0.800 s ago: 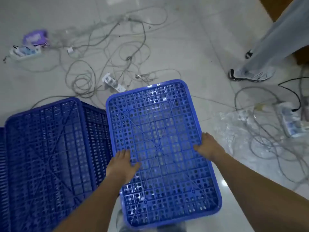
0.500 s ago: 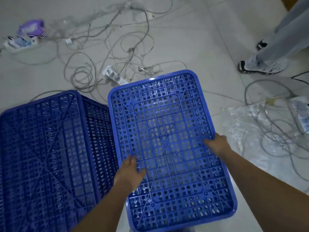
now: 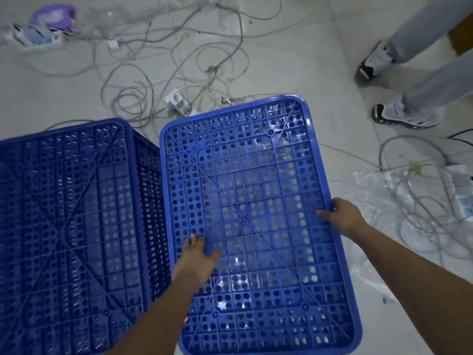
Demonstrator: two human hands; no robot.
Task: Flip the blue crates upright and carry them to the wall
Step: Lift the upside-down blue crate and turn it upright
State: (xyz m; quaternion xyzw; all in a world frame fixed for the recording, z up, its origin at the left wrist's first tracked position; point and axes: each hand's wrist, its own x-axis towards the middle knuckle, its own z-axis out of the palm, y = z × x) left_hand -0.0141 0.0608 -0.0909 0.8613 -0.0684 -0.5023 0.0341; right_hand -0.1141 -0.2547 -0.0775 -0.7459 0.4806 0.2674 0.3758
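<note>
Two blue perforated crates lie bottom-up on the pale tiled floor. The right crate fills the middle of the view, its gridded underside facing me. My left hand lies flat on that underside near its left edge, fingers spread. My right hand grips the crate's right rim, thumb on top. The left crate is darker, touches the right one along its side, and no hand is on it.
Tangled grey cables and a white power strip cover the floor beyond the crates. Crumpled clear plastic and more cable lie to the right. Another person's legs and sneakers stand at upper right. A purple bag sits far left.
The view has shifted, so both crates sit lower and nearer. My right hand has slid along the right rim; my left hand stays flat on the underside.
</note>
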